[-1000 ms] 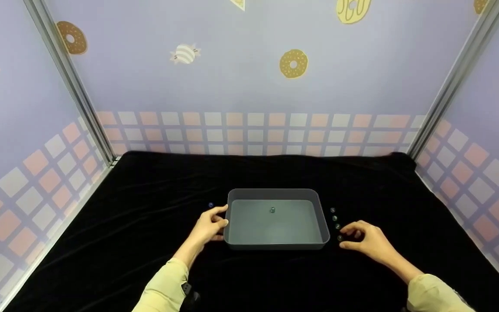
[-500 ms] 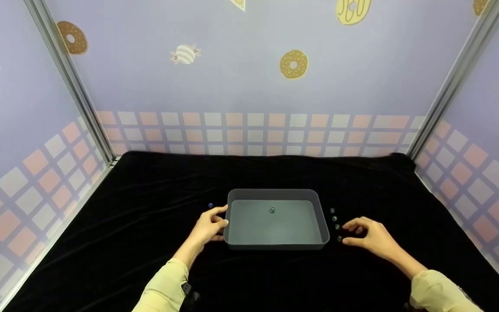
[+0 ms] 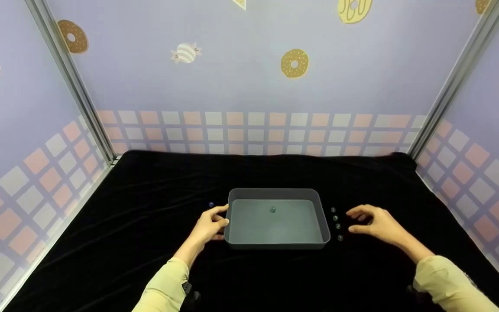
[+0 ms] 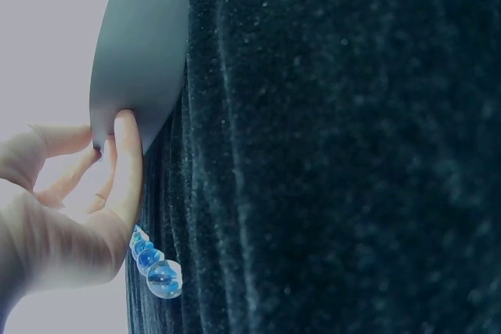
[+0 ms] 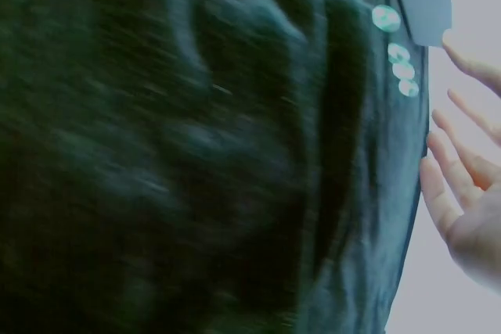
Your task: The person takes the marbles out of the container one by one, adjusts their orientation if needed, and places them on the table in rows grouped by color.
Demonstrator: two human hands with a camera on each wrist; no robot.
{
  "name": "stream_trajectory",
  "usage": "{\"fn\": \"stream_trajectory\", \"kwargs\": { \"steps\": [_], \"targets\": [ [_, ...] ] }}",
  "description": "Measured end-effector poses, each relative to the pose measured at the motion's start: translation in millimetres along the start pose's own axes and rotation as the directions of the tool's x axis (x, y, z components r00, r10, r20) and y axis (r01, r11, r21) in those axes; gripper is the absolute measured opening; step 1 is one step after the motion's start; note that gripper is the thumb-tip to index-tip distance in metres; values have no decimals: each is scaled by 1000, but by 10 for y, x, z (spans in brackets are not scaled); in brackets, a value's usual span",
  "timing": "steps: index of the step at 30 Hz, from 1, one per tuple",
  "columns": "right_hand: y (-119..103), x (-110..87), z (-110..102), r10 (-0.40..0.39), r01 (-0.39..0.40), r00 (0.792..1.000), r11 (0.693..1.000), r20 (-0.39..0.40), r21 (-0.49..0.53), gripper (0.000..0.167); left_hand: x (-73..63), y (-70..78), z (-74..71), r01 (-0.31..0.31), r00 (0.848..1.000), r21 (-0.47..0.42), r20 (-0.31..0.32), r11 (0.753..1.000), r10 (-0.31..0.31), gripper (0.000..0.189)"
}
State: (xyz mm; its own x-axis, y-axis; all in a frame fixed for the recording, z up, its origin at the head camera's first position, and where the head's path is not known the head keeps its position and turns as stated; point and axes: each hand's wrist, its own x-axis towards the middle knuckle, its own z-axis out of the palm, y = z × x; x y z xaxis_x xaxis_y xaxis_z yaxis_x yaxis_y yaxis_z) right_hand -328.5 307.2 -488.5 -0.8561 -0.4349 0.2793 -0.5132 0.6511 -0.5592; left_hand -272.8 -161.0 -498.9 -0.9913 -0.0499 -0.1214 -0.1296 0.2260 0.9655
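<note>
A grey rectangular tray (image 3: 275,248) lies in the middle of the black cloth, with one glass marble (image 3: 273,209) inside it. At the tray's left wall, my left hand (image 3: 206,226) holds the rim with bent fingers. Beyond that hand a blue marble (image 3: 211,204) shows. In the left wrist view a row of clear blue marbles (image 4: 164,279) runs below the hand. My right hand (image 3: 375,221) hovers right of the tray, fingers loosely bent and holding nothing. Between it and the tray, several marbles (image 3: 338,226) lie in a row along the right wall.
Black velvet cloth (image 3: 275,281) covers the table, with slight folds. Patterned wall panels (image 3: 249,78) enclose the back and sides, joined by metal corner posts (image 3: 448,91).
My right hand has drawn back from the marbles, moving right and slightly away from me. The left hand, tray and marbles have stayed in place.
</note>
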Motion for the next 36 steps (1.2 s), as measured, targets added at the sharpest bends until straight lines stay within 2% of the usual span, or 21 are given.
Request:
{"fn": "stream_trajectory", "kwargs": {
  "steps": [7,15,26,36],
  "targets": [
    [-91,265,-132,-8,8,999,1000,51,-11,40,-2,5,2,2,1000,11,0,1000,-2,52],
    [-298,543,-160,-31,33,995,999,98,-18,41,-9,17,2,3,1000,7,-1,1000,-3,52],
    [-522,891,-89,-69,74,984,997,164,-25,42,9,9,-3,-3,1000,-6,1,1000,3,52],
    [-641,1100,87,-47,51,970,999,238,-7,45,2,15,-2,0,1000,4,-3,1000,0,52]
  ]
}}
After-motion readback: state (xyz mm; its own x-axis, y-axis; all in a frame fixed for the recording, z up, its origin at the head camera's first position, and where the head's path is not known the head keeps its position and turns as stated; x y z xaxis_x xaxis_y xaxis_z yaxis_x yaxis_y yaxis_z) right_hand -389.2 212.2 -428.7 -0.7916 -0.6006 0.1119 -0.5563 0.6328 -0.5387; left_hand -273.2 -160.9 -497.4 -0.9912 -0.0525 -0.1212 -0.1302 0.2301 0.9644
